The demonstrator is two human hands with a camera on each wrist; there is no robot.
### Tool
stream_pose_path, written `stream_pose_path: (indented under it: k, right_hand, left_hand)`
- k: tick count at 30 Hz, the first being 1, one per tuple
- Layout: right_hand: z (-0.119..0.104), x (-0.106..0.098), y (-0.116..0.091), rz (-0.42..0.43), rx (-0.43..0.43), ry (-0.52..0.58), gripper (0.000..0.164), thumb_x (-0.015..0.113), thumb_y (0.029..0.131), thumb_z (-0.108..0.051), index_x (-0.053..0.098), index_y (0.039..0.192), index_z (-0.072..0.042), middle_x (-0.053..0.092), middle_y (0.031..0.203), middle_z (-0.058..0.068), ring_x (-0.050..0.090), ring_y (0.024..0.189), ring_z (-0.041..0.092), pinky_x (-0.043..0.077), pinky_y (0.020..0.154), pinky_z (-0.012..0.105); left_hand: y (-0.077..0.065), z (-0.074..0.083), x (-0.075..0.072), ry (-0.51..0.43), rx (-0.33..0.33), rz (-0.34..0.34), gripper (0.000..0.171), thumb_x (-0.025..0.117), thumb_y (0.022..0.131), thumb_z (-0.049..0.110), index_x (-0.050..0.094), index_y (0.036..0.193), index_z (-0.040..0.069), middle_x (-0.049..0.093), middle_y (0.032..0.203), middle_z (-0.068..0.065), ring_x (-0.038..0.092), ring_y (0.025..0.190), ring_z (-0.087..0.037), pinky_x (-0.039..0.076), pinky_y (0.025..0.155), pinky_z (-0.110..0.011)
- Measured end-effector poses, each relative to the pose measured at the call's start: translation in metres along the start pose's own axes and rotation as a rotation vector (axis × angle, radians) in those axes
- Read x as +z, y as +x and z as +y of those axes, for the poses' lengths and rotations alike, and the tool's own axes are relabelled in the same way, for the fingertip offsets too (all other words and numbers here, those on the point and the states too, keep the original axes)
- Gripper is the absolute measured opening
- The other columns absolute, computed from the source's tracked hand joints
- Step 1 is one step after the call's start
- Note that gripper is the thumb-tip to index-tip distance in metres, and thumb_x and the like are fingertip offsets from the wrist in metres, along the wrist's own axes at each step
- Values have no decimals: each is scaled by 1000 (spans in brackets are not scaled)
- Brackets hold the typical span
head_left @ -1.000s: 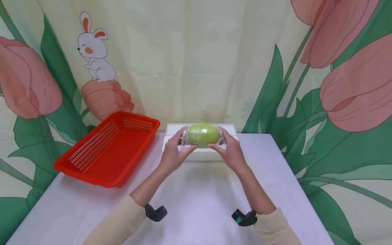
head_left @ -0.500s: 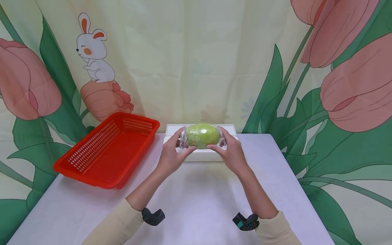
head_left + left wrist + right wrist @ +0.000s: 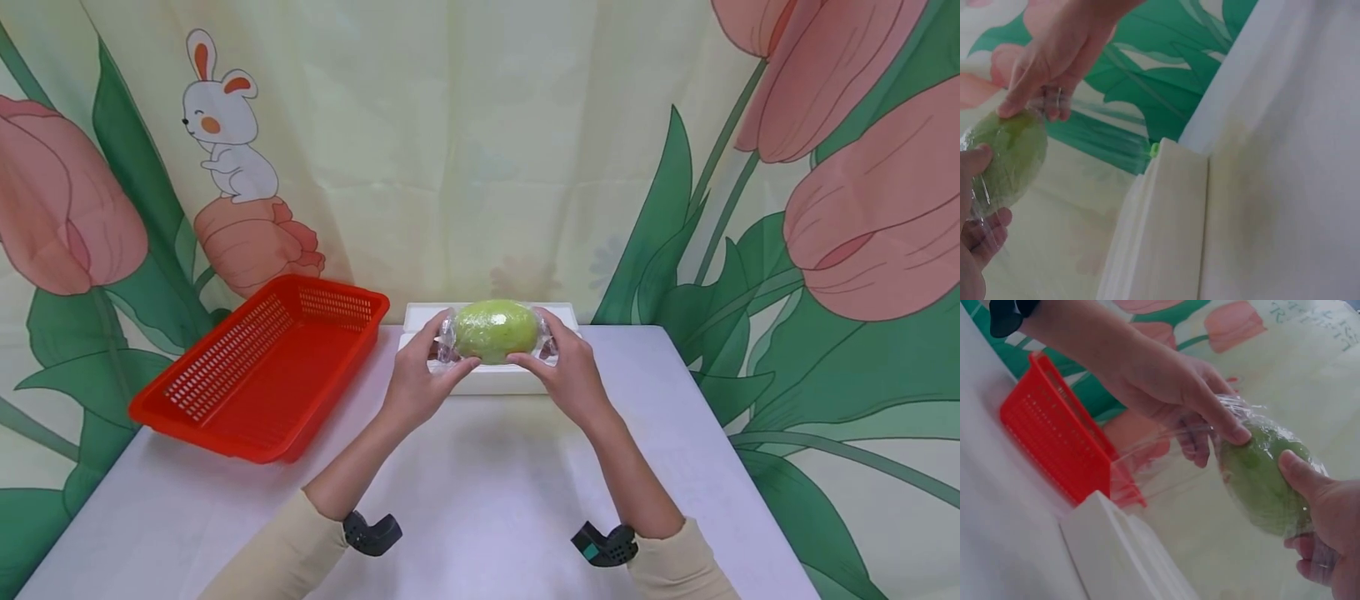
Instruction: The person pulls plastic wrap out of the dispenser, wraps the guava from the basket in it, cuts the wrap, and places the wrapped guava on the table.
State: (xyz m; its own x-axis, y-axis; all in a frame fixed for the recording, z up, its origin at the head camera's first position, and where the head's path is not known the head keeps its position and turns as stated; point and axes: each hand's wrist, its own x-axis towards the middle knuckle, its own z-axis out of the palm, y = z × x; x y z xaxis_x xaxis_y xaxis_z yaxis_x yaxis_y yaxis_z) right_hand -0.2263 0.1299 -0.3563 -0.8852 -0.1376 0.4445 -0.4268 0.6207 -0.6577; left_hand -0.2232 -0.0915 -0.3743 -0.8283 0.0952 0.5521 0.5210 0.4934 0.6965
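Observation:
An oval green fruit (image 3: 497,331), which looks like a mango, is held up between both hands with clear cling film stretched over it. At its left end my left hand (image 3: 417,377) grips fruit and film, thumb on the near side. The right hand (image 3: 568,373) holds the other end the same way. Behind and below is a long white cling film box (image 3: 498,383). In the wrist views, film (image 3: 1160,453) runs from the fruit down toward the box (image 3: 1129,544). A small green piece (image 3: 1155,150) shows at one box end in the left wrist view.
A red plastic basket (image 3: 258,379) with slotted sides stands on the left of the white-covered table (image 3: 480,517). A curtain (image 3: 495,150) printed with tulips and a rabbit hangs right behind the table.
The hands and the wrapped fruit stay almost in place over the box. The left forearm has shifted slightly left and the right wrist slightly down. Both hands keep their grip.

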Motion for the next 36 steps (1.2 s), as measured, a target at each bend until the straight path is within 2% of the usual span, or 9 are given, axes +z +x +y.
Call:
stream_pose_path:
  k: [4, 9, 13, 18, 22, 26, 28, 31, 36]
  right_hand:
    - [-2, -1, -3, 13, -17, 19, 77, 82, 74, -29, 47, 140, -12, 67, 113, 10, 64, 94, 24, 57, 79, 38]
    - [-3, -1, -5, 20, -36, 55, 77, 83, 73, -29, 48, 139, -12, 64, 124, 11, 64, 112, 27, 55, 92, 44]
    - [-3, -1, -5, 15, -25, 75, 74, 82, 74, -29, 49, 138, -13, 64, 123, 11, 64, 110, 26, 56, 90, 43]
    - [-1, 0, -4, 20, 12, 47, 69, 80, 77, -33, 51, 136, -12, 66, 112, 11, 63, 96, 24, 55, 78, 38]
    - [2, 2, -4, 14, 50, 26, 67, 79, 77, -37, 52, 133, -12, 66, 99, 11, 60, 86, 22, 51, 71, 33]
    - [5, 5, -5, 12, 61, 25, 67, 81, 76, -38, 53, 132, -13, 65, 94, 11, 59, 85, 23, 51, 71, 34]
    - [5, 6, -5, 15, 59, 23, 69, 80, 76, -39, 52, 133, -13, 66, 100, 11, 61, 89, 24, 53, 74, 36]
    - [8, 8, -6, 11, 47, 10, 74, 79, 77, -41, 49, 137, -13, 63, 118, 11, 61, 104, 26, 55, 84, 43]
    - [15, 13, -5, 1, -9, 43, 92, 84, 73, -36, 34, 149, -22, 43, 147, 6, 49, 127, 28, 52, 96, 48]
  left_hand:
    - [-2, 1, -2, 5, 7, 1, 72, 82, 78, 26, 47, 140, 17, 65, 108, -5, 65, 85, -17, 59, 76, -32]
    - [-5, 1, -5, 26, 10, -4, 73, 82, 78, 27, 46, 141, 16, 65, 109, -6, 63, 88, -21, 57, 74, -34]
    - [-7, -2, -7, 50, 46, -21, 86, 85, 74, 26, 39, 146, 14, 59, 124, -8, 62, 97, -24, 57, 79, -36]
    - [-4, -10, -3, 24, 154, -77, 104, 89, 68, 24, 27, 151, 13, 41, 147, -9, 48, 127, -25, 53, 96, -43]
    - [0, -16, 4, 27, 204, -105, 104, 88, 69, 22, 25, 152, 17, 37, 151, -7, 39, 137, -23, 46, 106, -45]
    - [2, -18, 12, 18, 217, -106, 92, 87, 70, 16, 35, 146, 15, 43, 144, -7, 45, 132, -23, 47, 105, -42]
    - [3, -18, 13, 18, 212, -104, 85, 87, 70, 14, 40, 142, 14, 46, 140, -7, 47, 128, -23, 49, 102, -41]
    - [4, -17, 13, 23, 180, -112, 82, 87, 71, 14, 43, 140, 16, 48, 136, -6, 50, 125, -22, 51, 100, -41]
    - [7, -19, 12, 8, 102, -159, 79, 86, 73, 18, 44, 139, 17, 49, 134, -5, 51, 123, -21, 51, 100, -41]
